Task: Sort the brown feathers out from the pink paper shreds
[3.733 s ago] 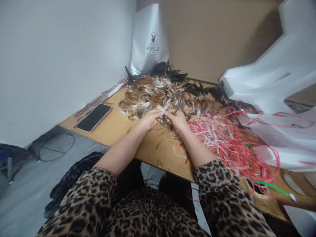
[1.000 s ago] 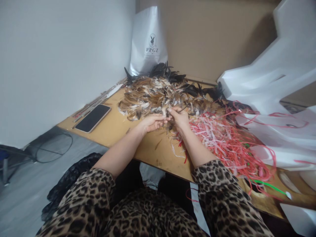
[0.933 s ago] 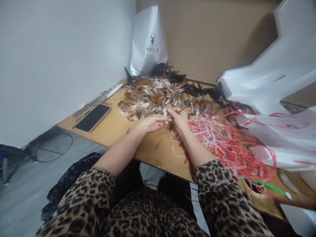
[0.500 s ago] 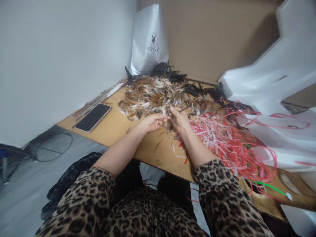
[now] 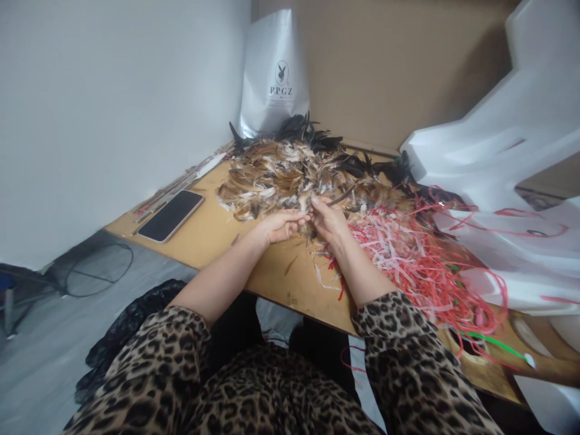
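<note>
My left hand (image 5: 284, 226) and my right hand (image 5: 330, 220) meet at the front of a spread pile of brown and white feathers (image 5: 263, 175). A dark, slender feather (image 5: 343, 196) sticks out to the right from my right hand, whose thumb and fingers are pinched on it. My left fingers are curled and closed, their tips against the right hand's. What they pinch is too small to make out. Beside my right wrist lies a tangle of red and pale pink ribbon strips (image 5: 408, 260).
Black feathers (image 5: 299, 130) lie at the back of the wooden table (image 5: 217, 238), before a silver bag (image 5: 276, 72). A phone (image 5: 171, 215) rests at the left edge. White moulded pieces (image 5: 489, 133) stand on the right. A black plastic bag (image 5: 131, 326) is on the floor.
My hands stay almost in the same place, with only a slight shift of the fingers. The dark feather remains in my right hand.
</note>
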`<state>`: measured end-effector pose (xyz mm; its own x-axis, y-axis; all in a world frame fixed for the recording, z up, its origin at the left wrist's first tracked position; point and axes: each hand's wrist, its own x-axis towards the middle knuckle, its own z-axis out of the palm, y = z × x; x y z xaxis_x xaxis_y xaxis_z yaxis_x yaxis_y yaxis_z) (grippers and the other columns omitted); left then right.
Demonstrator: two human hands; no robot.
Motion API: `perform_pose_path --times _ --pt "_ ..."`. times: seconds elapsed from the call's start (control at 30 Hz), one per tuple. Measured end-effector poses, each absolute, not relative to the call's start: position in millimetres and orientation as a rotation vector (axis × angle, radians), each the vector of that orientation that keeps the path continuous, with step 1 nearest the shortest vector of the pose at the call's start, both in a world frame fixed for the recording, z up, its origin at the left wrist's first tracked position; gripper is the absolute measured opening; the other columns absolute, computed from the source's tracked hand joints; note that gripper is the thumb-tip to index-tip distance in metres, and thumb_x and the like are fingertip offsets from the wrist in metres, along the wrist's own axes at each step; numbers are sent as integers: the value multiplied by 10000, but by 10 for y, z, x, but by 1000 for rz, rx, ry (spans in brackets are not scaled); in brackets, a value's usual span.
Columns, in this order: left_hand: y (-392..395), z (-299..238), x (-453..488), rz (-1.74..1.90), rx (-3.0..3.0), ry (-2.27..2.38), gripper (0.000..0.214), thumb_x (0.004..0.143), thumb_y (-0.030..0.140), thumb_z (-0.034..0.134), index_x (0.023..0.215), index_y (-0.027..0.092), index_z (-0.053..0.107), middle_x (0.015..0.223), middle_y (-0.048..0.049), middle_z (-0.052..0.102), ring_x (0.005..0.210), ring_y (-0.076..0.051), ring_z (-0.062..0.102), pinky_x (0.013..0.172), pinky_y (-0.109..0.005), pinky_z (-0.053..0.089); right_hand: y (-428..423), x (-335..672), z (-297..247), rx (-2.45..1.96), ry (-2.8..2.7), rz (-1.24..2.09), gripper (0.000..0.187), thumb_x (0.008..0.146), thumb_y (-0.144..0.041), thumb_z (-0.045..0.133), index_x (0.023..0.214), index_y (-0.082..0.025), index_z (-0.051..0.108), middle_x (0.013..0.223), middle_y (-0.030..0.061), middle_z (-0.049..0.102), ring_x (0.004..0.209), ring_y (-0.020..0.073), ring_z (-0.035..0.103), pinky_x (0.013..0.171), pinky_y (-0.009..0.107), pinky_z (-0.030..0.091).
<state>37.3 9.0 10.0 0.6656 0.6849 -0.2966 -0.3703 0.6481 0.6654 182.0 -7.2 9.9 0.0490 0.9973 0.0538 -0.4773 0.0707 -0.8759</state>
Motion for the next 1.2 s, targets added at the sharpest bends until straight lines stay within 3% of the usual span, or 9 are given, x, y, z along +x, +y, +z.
perform_pose_path --times 0.53,0.77,0.97,1.1,1.2 --pt "96 53 361 659 715 582 99 731 1 571 788 71 611 681 -57 664 554 -65 618 520 -115 480 -71 1807 102 -812 -786 1344 237 538 -269 777 611 -176 572 519 -54 546 498 63 504 493 186 437" --pt "153 88 360 909 698 654 84 703 25 616 765 70 582 685 -49 656 542 -48 598 485 -102 443 -28 1940 132 -800 -557 1281 239 555 -228 765 714 -181 594 582 -64 591 499 26 514 453 118 429" --pt "193 74 352 1036 724 718 127 693 62 640 801 75 574 780 -82 680 603 -82 631 499 -133 454 -71 1969 205 -794 -663 1292 224 573 -177 744 756 -187 616 766 -15 680 693 71 620 659 173 518" --pt "174 65 353 1003 763 724 155 677 88 666 799 82 570 804 -89 685 614 -96 640 494 -142 445 -113 1925 234 -924 -789 1316 231 575 -265 753 754 -181 633 769 6 683 614 71 592 515 165 472" --pt "150 74 357 959 791 716 140 685 96 661 793 83 573 797 -86 688 618 -99 643 497 -143 442 -127 1910 230 -962 -855 1304 253 541 -300 770 722 -170 649 611 -23 619 494 47 487 404 153 356"
